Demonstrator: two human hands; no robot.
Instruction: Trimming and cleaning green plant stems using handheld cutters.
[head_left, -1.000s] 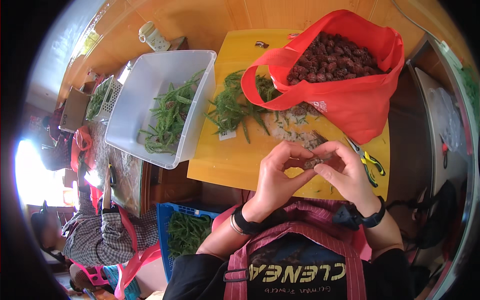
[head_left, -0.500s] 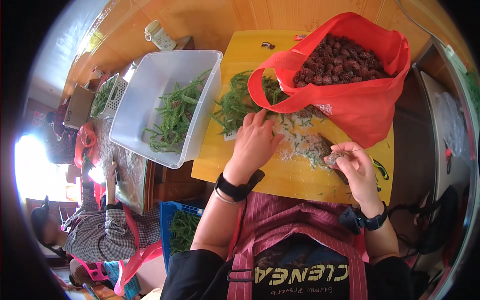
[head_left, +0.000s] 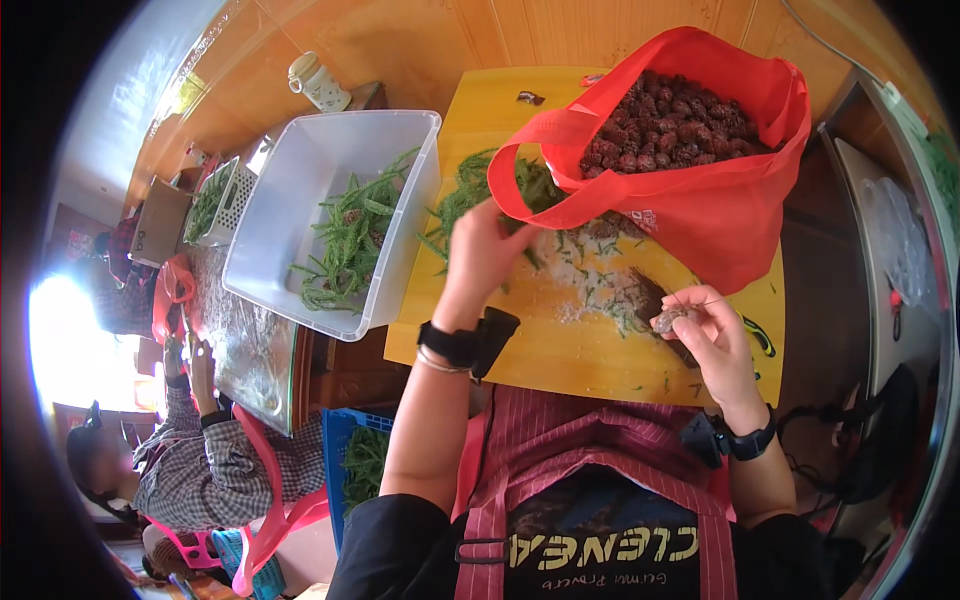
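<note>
Head view: right hand (head_left: 718, 345), fingers pinching brownish piece (head_left: 672, 319); left hand (head_left: 476, 258) at green sprigs (head_left: 475, 178), finger state unclear.

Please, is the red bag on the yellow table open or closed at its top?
Open: the mouth of the red bag gapes wide, and many brown cones show inside.

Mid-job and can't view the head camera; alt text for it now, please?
The person's left hand is at green needle sprigs on a yellow tabletop, while the right hand pinches a small, brownish cone-like piece. A red bag full of dark brown pine cones stands to the right; a clear plastic bin with more sprigs is at left.
</note>
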